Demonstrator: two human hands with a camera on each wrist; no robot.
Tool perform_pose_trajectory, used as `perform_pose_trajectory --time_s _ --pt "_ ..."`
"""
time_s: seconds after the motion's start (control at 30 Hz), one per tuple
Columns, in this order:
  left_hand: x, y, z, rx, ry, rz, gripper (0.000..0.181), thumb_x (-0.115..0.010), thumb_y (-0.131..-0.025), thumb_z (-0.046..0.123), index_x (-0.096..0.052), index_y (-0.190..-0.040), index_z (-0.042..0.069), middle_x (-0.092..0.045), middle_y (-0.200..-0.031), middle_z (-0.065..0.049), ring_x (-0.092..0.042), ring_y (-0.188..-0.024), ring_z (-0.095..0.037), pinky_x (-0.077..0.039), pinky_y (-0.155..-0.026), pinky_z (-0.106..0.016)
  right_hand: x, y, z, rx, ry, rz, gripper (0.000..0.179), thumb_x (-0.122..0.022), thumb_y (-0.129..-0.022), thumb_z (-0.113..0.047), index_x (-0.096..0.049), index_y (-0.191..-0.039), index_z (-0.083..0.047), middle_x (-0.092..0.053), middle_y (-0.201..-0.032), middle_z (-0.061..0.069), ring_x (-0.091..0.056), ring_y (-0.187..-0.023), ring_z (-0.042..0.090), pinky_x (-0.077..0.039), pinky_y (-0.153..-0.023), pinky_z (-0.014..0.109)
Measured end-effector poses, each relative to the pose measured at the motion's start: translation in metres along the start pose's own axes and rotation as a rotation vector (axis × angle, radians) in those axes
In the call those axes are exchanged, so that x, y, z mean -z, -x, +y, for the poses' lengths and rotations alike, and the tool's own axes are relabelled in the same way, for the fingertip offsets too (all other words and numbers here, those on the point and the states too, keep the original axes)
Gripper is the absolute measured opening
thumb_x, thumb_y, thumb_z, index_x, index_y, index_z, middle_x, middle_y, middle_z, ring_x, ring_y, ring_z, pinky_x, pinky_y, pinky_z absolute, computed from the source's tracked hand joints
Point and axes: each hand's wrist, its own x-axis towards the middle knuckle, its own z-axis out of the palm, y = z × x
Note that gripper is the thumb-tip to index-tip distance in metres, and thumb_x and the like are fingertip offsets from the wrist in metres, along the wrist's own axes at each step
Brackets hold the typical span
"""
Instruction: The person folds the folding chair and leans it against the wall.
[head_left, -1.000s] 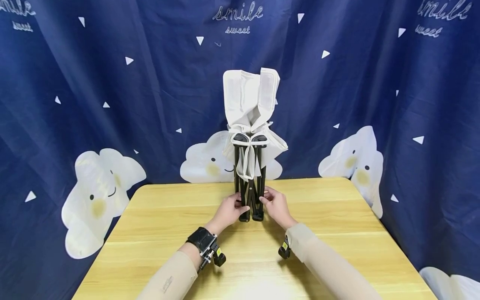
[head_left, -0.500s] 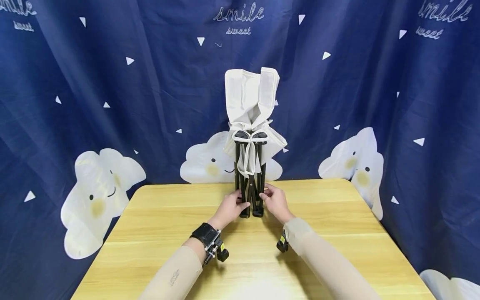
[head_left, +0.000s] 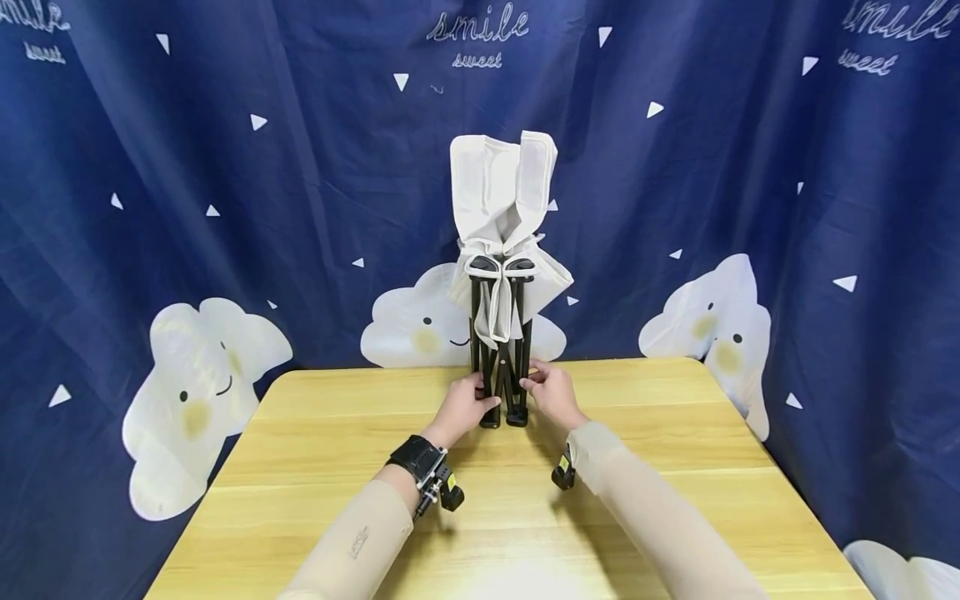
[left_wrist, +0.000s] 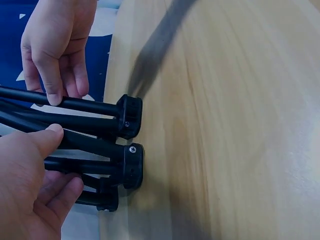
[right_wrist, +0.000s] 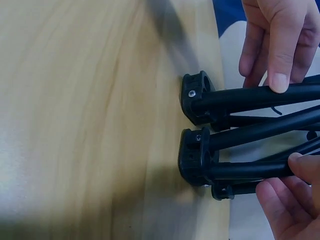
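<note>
A folded camp chair [head_left: 501, 350] with black tube legs and white fabric [head_left: 487, 192] stands upright near the table's far edge, its cloth bunched above the frame. My left hand [head_left: 461, 408] grips the legs on the left side, low down, with the thumb across the front tube. On the right side my right hand [head_left: 557, 396] pinches a leg between thumb and fingers. Close up in the left wrist view, the black plastic feet [left_wrist: 131, 165] sit near the tabletop, with several tubes [left_wrist: 85, 142] bundled together. The right wrist view shows matching feet [right_wrist: 195, 157] with screws.
A wooden table [head_left: 360, 517] with rounded far corners lies under the arms. Behind it hangs a dark blue curtain [head_left: 315, 208] printed with clouds and triangles. The chair's upper cloth overlaps the curtain in the head view. A camera [head_left: 450, 492] is strapped at the left wrist.
The folded chair has shifted slightly away from me, toward the table's far edge. Both hands have moved with it, keeping hold of the legs.
</note>
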Motion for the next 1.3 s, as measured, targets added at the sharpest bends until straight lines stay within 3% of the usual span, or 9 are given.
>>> perform_pose_trajectory --time_s 0.5,0.73,0.97,1.3 --pt "0.005 -0.004 0.004 0.065 0.015 0.044 0.036 -0.079 -0.100 0.010 -0.069 -0.131 -0.004 -0.078 -0.118 -0.023 -0.079 -0.106 -0.036 -0.065 -0.093 -0.046 -0.002 -0.011 -0.004 -0.059 0.037 -0.033 0.040 -0.077 -0.096 -0.002 -0.072 -0.134 0.006 -0.081 -0.101 0.025 -0.080 -0.096 0.038 -0.065 -0.088 0.049" --pt "0.004 -0.007 0.005 0.075 0.018 0.067 0.039 -0.078 -0.100 0.009 -0.067 -0.134 -0.006 -0.077 -0.123 -0.026 -0.078 -0.109 -0.038 -0.064 -0.096 -0.049 -0.003 -0.014 -0.005 -0.024 0.039 -0.018 0.035 -0.078 -0.094 -0.001 -0.075 -0.129 0.005 -0.081 -0.098 0.024 -0.080 -0.094 0.039 -0.063 -0.092 0.053" --pt "0.001 -0.011 0.003 0.109 0.015 0.044 0.044 -0.077 -0.101 0.011 -0.064 -0.140 -0.005 -0.076 -0.127 -0.024 -0.077 -0.113 -0.037 -0.063 -0.100 -0.049 -0.003 -0.017 -0.002 -0.006 0.063 -0.004 0.025 -0.079 -0.093 0.000 -0.078 -0.117 0.006 -0.081 -0.095 0.023 -0.080 -0.091 0.038 -0.064 -0.088 0.052" --pt "0.017 -0.012 0.003 0.054 -0.100 0.040 0.049 -0.081 -0.098 0.019 -0.066 -0.137 -0.006 -0.076 -0.124 -0.026 -0.075 -0.113 -0.039 -0.061 -0.101 -0.052 0.006 -0.019 0.000 -0.020 0.073 -0.013 0.026 -0.080 -0.094 -0.007 -0.075 -0.118 0.005 -0.081 -0.097 0.022 -0.079 -0.092 0.038 -0.064 -0.088 0.052"
